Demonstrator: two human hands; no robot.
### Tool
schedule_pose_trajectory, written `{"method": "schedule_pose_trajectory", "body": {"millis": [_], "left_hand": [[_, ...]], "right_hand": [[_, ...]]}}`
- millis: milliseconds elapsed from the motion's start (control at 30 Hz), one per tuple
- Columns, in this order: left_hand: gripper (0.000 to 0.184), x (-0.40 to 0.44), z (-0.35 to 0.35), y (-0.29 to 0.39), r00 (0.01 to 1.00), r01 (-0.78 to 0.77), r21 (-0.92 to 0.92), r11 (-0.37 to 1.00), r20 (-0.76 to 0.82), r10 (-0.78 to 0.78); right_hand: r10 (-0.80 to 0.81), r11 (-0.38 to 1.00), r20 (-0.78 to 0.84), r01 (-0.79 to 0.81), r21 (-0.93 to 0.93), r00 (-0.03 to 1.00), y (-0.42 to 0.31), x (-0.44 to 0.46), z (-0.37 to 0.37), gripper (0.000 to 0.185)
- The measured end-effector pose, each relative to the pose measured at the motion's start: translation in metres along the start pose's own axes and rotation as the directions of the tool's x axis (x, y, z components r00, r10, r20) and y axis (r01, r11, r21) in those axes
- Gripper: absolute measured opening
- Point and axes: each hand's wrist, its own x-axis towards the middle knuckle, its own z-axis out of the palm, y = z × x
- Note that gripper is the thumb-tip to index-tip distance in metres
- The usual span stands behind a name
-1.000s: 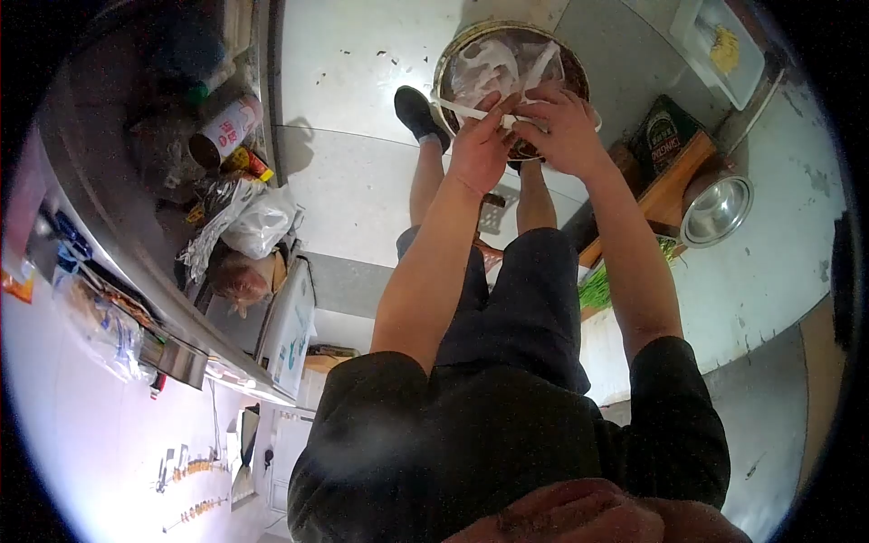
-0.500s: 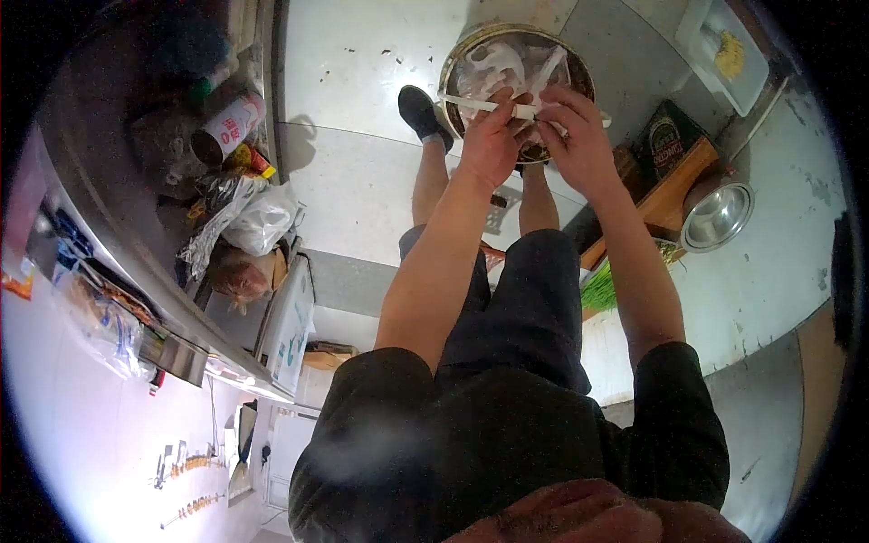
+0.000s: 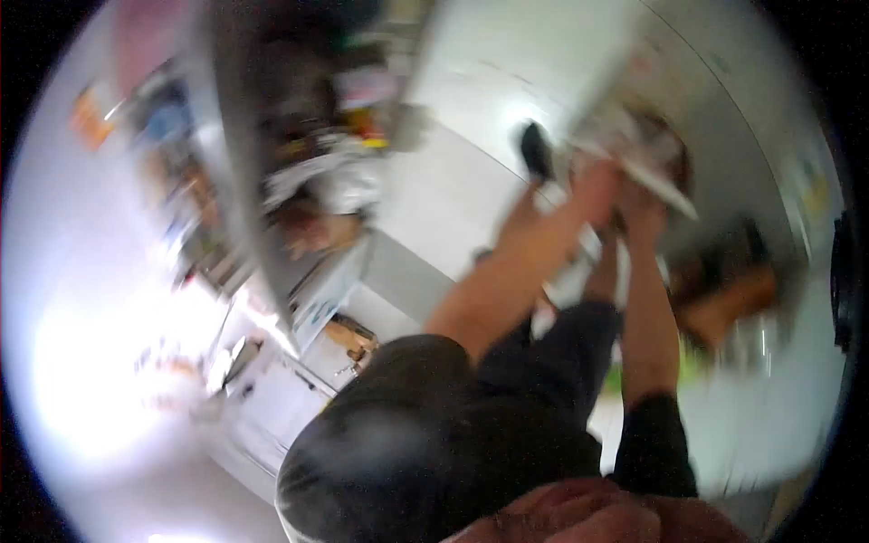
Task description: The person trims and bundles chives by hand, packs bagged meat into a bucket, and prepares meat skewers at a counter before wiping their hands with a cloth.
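Motion blurs the view. A long white strip (image 3: pixel 665 188) slants across both hands over a round bin (image 3: pixel 685 167) with pale plastic in it. My left hand (image 3: pixel 597 185) is closed on the strip from the left. Close beside it, my right hand (image 3: pixel 641 215) is closed on the strip too, lower and to the right. The single fingers are smeared. Beyond my left hand, a dark shoe (image 3: pixel 535 149) shows on the floor.
On the left, a dark shelf holds a silvery plastic bag (image 3: pixel 348 181), a pink and white can (image 3: pixel 367 86) and other packages. An orange-brown wooden box (image 3: pixel 733 303) is at the right, with blurred green stalks (image 3: pixel 615 378) below it. Pale floor tiles (image 3: pixel 453 167) lie between.
The whole view has turned and shifted, and is now strongly blurred. Hands, strip and bin appear further right and lower. The strip tilts more steeply, down to the right.
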Motion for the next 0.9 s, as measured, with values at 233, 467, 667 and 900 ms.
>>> {"method": "schedule_pose_trajectory", "body": {"millis": [233,467,667,900], "left_hand": [[0.025,-0.027,-0.087,0.102,0.733,0.342,-0.939,0.048,0.234,-0.639],[0.021,-0.031,-0.073,0.087,0.758,0.362,-0.932,-0.009,0.3,-0.579],[0.02,-0.032,-0.074,0.093,0.697,0.414,-0.91,0.02,0.303,-0.65],[0.026,-0.038,-0.087,0.107,0.71,0.398,-0.914,0.079,0.252,-0.658]], "right_hand": [[-0.448,0.352,0.15,0.328,-0.877,0.882,0.002,0.001,-0.026,0.034],[-0.171,0.867,-0.361,-0.034,-0.497,0.917,-0.025,-0.07,0.052,0.034],[-0.109,0.891,-0.24,-0.012,-0.454,0.965,-0.031,-0.07,0.04,0.04],[-0.039,0.929,-0.302,-0.077,-0.362,0.953,-0.018,-0.058,0.04,0.039]]}}
